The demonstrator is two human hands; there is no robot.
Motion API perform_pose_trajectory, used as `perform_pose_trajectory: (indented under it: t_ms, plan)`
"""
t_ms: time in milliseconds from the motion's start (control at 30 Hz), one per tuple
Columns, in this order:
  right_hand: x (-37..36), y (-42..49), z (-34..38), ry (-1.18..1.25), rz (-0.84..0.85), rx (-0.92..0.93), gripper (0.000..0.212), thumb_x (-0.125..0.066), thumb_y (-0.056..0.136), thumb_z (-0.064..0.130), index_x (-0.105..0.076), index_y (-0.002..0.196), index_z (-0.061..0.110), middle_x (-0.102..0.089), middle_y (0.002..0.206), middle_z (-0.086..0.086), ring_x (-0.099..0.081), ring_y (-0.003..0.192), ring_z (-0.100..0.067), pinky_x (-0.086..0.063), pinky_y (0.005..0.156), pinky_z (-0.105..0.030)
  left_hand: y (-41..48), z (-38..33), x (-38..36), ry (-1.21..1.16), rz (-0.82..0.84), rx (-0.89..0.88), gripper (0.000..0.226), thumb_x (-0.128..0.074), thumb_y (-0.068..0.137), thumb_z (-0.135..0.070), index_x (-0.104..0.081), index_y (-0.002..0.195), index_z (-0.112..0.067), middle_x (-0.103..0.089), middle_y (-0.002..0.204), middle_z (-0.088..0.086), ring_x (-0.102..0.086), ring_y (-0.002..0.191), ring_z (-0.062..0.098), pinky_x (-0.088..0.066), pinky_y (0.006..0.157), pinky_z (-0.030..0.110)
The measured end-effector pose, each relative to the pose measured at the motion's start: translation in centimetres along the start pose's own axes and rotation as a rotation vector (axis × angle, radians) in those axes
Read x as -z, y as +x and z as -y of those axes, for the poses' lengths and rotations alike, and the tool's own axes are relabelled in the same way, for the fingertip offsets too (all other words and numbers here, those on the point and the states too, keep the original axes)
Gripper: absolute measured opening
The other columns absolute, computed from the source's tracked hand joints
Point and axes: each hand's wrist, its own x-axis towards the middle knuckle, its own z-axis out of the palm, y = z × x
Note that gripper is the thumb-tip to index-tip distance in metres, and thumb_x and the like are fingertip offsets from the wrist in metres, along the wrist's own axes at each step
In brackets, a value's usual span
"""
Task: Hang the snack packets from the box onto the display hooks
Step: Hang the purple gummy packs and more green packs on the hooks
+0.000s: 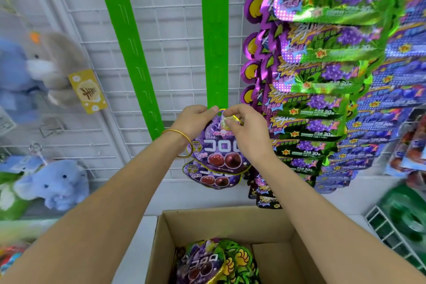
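Both hands pinch the top edge of a round purple grape snack packet (219, 152) at the lower end of the right green hanging strip (215, 53). My left hand (196, 120), with a gold bangle on its wrist, grips the packet's upper left. My right hand (244, 122) grips its top tab. A second purple packet (213, 178) hangs just below it. The open cardboard box (274, 226) sits below, holding more purple packets (202, 263) and green ones (239, 260).
Another green strip (129, 53) slants on the white wire grid (170, 30) to the left. Rows of purple and green candy packets (322, 76) fill the right. Plush toys (53, 182) hang at the left. A white wire rack (391, 233) stands at the lower right.
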Motion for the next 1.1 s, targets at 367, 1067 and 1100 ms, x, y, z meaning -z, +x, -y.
perform_pose_trajectory:
  t_ms: [367,1067,1100]
  plan:
    - [-0.2,-1.2,-0.2,-0.03,0.022,0.007,0.013,-0.058,0.086,0.003,-0.063,0.097,0.008,-0.065,0.097,-0.002,-0.057,0.09,-0.013,-0.044,0.084,-0.026,0.2,0.0,-0.2,-0.069,0.0,0.04,0.041,-0.055,0.089,-0.032,-0.039,0.054,-0.019,-0.032,0.054,0.002,-0.031,0.054,0.017,-0.029,0.061,0.029]
    - [-1.1,-4.4,-2.6,0.067,0.053,-0.14,0.012,-0.057,0.087,0.003,-0.061,0.094,0.013,-0.061,0.084,0.006,-0.061,0.081,-0.01,-0.05,0.079,-0.031,-0.6,0.0,0.3,0.011,0.041,-0.027,0.027,-0.046,0.095,-0.024,-0.05,0.071,-0.012,-0.055,0.07,0.006,-0.054,0.06,0.011,-0.041,0.049,0.012]
    - [-1.2,-4.3,-2.4,0.067,0.049,-0.134,0.012,-0.057,0.087,0.003,-0.061,0.094,0.013,-0.061,0.084,0.007,-0.061,0.081,-0.01,-0.05,0.08,-0.032,-0.6,0.1,0.3,0.016,0.046,-0.022,0.027,-0.046,0.095,-0.024,-0.05,0.071,-0.012,-0.055,0.07,0.007,-0.054,0.06,0.012,-0.041,0.049,0.012]
